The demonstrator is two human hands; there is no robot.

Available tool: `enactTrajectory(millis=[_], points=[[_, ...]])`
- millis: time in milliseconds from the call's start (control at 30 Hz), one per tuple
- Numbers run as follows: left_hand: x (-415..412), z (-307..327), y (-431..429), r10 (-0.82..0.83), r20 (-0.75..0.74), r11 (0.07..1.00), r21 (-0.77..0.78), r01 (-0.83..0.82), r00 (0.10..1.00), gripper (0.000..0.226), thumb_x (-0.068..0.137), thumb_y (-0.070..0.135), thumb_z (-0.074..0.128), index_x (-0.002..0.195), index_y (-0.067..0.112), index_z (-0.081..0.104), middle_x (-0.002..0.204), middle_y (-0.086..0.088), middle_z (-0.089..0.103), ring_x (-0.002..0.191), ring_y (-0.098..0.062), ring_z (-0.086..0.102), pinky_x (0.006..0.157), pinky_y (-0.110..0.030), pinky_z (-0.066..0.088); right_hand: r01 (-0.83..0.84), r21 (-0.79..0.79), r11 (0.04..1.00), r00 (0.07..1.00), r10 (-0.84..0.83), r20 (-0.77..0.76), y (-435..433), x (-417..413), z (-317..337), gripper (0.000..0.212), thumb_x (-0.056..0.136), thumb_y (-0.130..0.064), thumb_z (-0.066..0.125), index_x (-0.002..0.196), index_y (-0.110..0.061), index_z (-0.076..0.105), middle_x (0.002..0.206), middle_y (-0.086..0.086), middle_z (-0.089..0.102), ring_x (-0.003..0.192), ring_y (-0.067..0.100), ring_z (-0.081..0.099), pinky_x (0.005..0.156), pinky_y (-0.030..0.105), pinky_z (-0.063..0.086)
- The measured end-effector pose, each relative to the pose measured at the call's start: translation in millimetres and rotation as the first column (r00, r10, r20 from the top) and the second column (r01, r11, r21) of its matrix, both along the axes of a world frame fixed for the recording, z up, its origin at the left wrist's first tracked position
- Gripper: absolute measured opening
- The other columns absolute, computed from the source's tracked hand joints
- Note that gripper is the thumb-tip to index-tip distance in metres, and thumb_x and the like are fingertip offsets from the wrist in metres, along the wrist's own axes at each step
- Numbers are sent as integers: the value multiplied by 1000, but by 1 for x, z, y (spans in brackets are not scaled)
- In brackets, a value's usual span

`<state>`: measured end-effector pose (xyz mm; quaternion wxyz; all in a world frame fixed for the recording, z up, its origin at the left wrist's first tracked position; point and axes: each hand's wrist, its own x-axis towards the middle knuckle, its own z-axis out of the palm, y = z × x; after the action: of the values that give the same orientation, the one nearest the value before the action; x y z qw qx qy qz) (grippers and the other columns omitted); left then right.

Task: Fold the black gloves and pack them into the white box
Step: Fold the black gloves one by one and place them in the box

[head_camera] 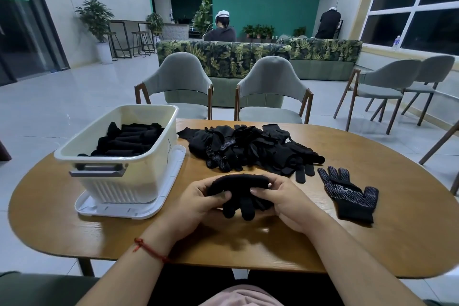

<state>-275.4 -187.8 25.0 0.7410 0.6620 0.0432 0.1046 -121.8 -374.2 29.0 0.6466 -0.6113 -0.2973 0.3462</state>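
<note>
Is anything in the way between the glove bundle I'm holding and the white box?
Nothing visible: only bare wooden table separates the black glove bundle from the open-topped white plastic box on its left.

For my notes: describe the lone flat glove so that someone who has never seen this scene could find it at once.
Start at the oval wooden table. To the right of the person's right hand, just nearer than the right end of the pile of black gloves, one glove lies by itself. Unlike the heaped ones, it is spread flat, white-dotted side up.
</note>
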Motion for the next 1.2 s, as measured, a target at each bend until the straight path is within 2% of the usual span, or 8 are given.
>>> enactTrajectory(millis=[233, 433, 600, 733, 833, 967, 1100, 1200], points=[[0, 2, 0, 40, 18, 986, -160, -37, 999, 31, 87, -7, 67, 106, 11, 84, 120, -23, 74, 100, -33, 72, 78, -38, 63, -57, 54, 997, 991, 63, -114, -5, -5, 6, 36, 103, 5, 58, 112, -19, 83, 121, 17, 75, 111, 33, 73, 76, 40, 65], [-1, 4, 1, -13, 26, 994, -107, 16, 1000, 52, 92, -26, 48, 94, 10, 86, 137, -16, 69, 114, -34, 70, 80, -31, 57, -6, 90, 996, 987, 20, -160, -3, -7, 6, 53, 103, 20, 40, 85, -6, 83, 114, 21, 76, 112, 34, 74, 89, 43, 65], [-4, 8, -1, 69, 17, 994, -91, -67, 997, 53, 90, -28, 42, 88, 4, 84, 130, -18, 73, 110, -39, 71, 79, -37, 59, -46, 126, 991, 978, 71, -198, -8, -6, 7, 36, 100, -9, 43, 101, 6, 75, 115, 20, 70, 117, 36, 67, 96, 46, 59], [-12, 19, -1, 167, 4, 985, -34, -167, 986, 46, 94, -22, 43, 102, 5, 79, 123, -16, 75, 111, -38, 73, 84, -47, 62, -16, 55, 998, 997, 11, 80, 4, -17, 17, 15, 84, -10, 89, 88, -8, 75, 97, 12, 73, 97, 28, 71, 87, 38, 60], [-20, 37, -2, 295, 11, 955, -31, -295, 955, 34, 100, -16, 46, 121, 6, 63, 110, -19, 77, 107, -37, 75, 82, -48, 64, 30, 74, 997, 967, -48, 251, 12, -26, 31, 24, 84, 0, 87, 81, -14, 68, 102, 6, 78, 83, 20, 63, 71, 29, 52], [-39, 68, -8, 474, 84, 878, 26, -477, 876, 4, 107, 8, 58, 106, 5, 59, 97, -22, 78, 96, -35, 78, 77, -46, 66, 39, 116, 993, 914, -82, 398, 22, -38, 59, 31, 86, 0, 86, 93, -12, 59, 113, 5, 79, 91, 16, 72, 80, 34, 55], [-66, 96, -3, 558, 131, 826, 4, -563, 820, 29, 108, 36, 57, 108, 10, 70, 99, -11, 78, 97, -25, 78, 81, -44, 65, 49, 154, 987, 837, -125, 533, 44, -56, 85, 36, 83, -11, 90, 102, -25, 62, 111, 1, 78, 107, 23, 74, 100, 54, 58], [-82, 106, 23, 561, 213, 741, 301, -600, 800, 22, 95, 30, 79, 114, 24, 67, 100, -1, 79, 98, -20, 77, 84, -39, 63, 35, 158, 987, 786, -125, 606, 68, -66, 104, 37, 80, -21, 90, 106, -34, 66, 109, -5, 77, 99, 19, 75, 93, 51, 61]])
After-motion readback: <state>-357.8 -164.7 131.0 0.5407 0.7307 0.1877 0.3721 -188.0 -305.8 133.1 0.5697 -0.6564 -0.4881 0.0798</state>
